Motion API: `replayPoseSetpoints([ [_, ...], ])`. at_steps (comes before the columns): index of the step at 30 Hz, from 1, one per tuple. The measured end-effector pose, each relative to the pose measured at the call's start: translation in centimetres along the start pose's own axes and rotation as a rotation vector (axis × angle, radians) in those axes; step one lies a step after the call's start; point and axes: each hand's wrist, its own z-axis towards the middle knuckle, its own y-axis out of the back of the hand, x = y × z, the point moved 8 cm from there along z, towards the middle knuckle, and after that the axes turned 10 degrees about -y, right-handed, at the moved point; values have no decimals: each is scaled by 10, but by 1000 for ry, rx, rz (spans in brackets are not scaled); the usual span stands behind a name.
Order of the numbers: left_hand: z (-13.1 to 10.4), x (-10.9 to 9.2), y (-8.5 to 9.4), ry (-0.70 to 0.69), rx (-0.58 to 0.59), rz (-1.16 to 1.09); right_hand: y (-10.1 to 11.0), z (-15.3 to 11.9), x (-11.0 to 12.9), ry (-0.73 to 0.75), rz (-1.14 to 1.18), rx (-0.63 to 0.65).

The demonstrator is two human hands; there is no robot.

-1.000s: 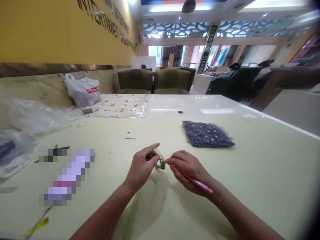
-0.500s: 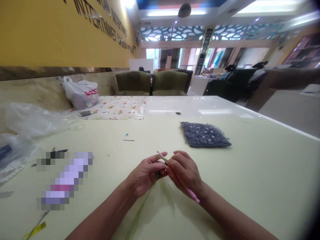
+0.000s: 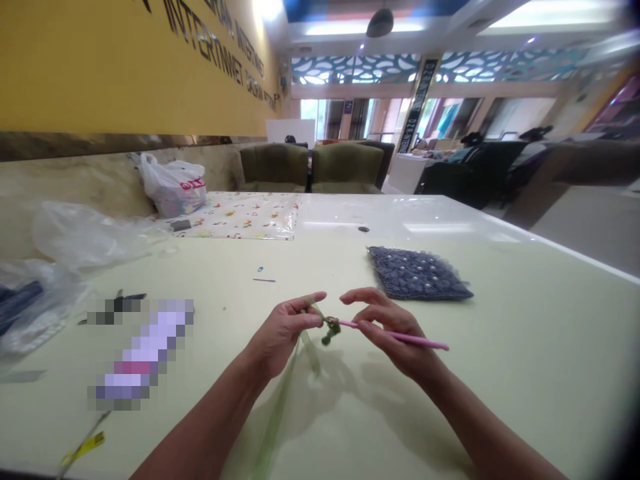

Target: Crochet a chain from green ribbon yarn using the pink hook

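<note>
My right hand [image 3: 395,323] grips a pink crochet hook [image 3: 417,340] between thumb and fingers, its handle pointing right. At the hook's tip hangs a small piece of green crochet [image 3: 330,330]. A sheer green ribbon yarn [image 3: 280,410] runs from the work over my left hand [image 3: 287,330] and down toward the near table edge. The left thumb and fingers pinch that yarn, with the index finger stretched out. Beyond my right hand lies a dark grey-blue crocheted square [image 3: 417,273] dotted with white beads.
On the table [image 3: 525,353] lie a thin needle [image 3: 264,280], a small blue stitch marker [image 3: 261,269] and a dark cutting tool [image 3: 123,303] at left, beside a blurred-out purple item [image 3: 150,347]. Clear plastic bags [image 3: 90,233] and a white carrier bag [image 3: 173,183] stand along the wall.
My hands have moved apart. The hook has swung from steeply slanted to nearly level, and the green crochet piece now shows at its tip. The view has shifted slightly left.
</note>
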Motion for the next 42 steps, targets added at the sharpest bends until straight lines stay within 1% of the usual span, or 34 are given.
replayPoseSetpoints([
  [2,1,-4,1,-63,9,68,-4,2,-12,-108,129,75],
  [4,1,-5,-1,-99,10,75,-12,2,-23,-192,252,150],
  [5,1,-3,-2,-106,11,64,-16,1,-27,-218,294,166],
  [6,1,-1,-4,-110,12,52,-19,1,-30,-234,313,161],
  [8,-1,5,-9,-96,13,35,-21,0,-32,-245,283,100],
  [11,-4,12,-14,-45,12,23,-20,-2,-28,-235,180,-1],
  [13,-5,12,-14,-40,4,23,-18,-3,-26,-234,141,-36],
  [17,-5,7,-14,-71,13,10,-16,-4,-26,-249,139,-71],
  [20,-4,7,-16,-88,20,-29,-18,-4,-27,-244,121,-63],
  [22,-5,11,-16,-72,1,-47,-22,-4,-25,-204,77,-50],
  [24,-5,16,-16,-32,-25,-68,-24,-3,-18,-118,-22,-55],
  [29,-7,20,-18,17,-70,-118,-29,-5,4,231,-426,-86],
  [31,-7,20,-18,11,-83,-113,-31,-5,7,314,-538,-81],
  [34,-7,22,-17,-11,-114,-104,-33,-6,7,363,-664,-93],
  [37,-8,26,-15,-12,-178,-116,-36,-8,8,390,-764,-127],
  [39,-9,31,-16,29,-199,-160,-38,-10,9,405,-806,-173],
  [42,-10,37,-22,114,-155,-248,-38,-12,12,412,-832,-248],
])
